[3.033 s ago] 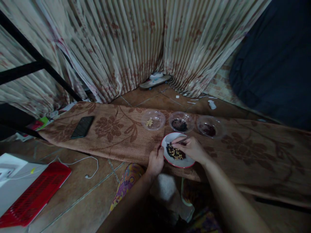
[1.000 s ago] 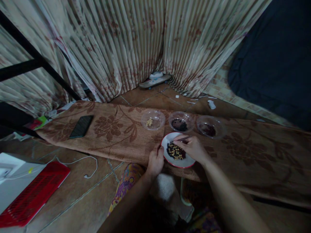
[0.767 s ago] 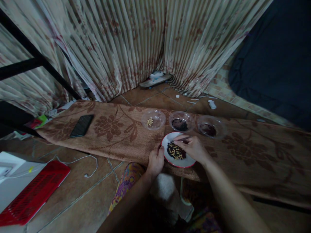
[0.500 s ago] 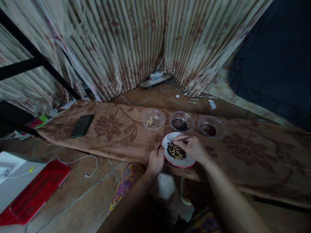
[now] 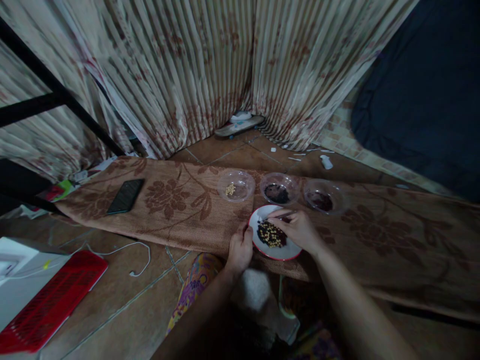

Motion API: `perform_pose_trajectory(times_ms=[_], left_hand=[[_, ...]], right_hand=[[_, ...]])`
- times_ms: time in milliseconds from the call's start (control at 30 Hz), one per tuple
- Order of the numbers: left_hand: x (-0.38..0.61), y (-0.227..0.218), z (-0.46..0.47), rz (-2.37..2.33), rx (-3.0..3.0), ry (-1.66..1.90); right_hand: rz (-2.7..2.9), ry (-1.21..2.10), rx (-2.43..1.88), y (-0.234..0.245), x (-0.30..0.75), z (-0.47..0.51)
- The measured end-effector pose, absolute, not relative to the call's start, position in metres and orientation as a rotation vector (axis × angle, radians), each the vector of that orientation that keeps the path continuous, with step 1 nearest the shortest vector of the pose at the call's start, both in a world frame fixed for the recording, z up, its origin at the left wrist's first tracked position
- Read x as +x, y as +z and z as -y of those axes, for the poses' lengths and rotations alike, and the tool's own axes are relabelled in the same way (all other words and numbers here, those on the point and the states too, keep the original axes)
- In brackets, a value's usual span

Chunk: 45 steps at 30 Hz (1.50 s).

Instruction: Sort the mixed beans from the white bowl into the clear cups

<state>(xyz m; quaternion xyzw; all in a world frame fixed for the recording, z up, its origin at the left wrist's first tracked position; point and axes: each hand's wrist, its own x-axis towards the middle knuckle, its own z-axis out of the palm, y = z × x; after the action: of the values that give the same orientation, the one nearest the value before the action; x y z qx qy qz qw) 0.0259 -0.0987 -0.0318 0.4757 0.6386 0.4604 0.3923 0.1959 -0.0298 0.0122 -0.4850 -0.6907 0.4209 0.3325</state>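
My left hand [image 5: 240,246] grips the left rim of a white plate [image 5: 293,248] with a red edge. Mixed yellow, black and dark red beans [image 5: 271,234] lie heaped on it. Over the plate, my right hand [image 5: 296,227] is closed around a pair of tweezers [image 5: 279,215], whose tips point left near the upper side of the heap. Behind the plate stand three clear bowls in a row: a left bowl [image 5: 245,192] with yellow beans, a middle bowl [image 5: 279,192] with black ones and a right bowl [image 5: 324,196] with dark red ones.
A brown flowered cloth [image 5: 202,225] covers the long low table. On its left part lies a black phone [image 5: 126,195]. A red basket [image 5: 56,302] and a white cable [image 5: 144,245] are on the tiled floor. Striped curtains [image 5: 210,65] hang behind, with a skateboard [image 5: 240,126] beneath.
The view has shifted very slightly. Both hands, the tweezers and the plate stay in almost the same place.
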Motion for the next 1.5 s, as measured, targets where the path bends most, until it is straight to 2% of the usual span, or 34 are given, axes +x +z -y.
perform_pose_trajectory(times_ms=[1067,1333,1500], left_hand=[[0.026,-0.03,0.099,-1.635,1.205,1.156],[0.026,-0.031,0.098,-1.652,1.2,1.156],[0.025,-0.032,0.099,-1.662,1.185,1.163]], right_hand=[[1.828,1.103,-1.277,0.014,0.196,0.032],[1.836,1.047,-1.272,0.015,0.198,0.03],[1.65,0.95,-1.244,0.025,0.209,0.021]])
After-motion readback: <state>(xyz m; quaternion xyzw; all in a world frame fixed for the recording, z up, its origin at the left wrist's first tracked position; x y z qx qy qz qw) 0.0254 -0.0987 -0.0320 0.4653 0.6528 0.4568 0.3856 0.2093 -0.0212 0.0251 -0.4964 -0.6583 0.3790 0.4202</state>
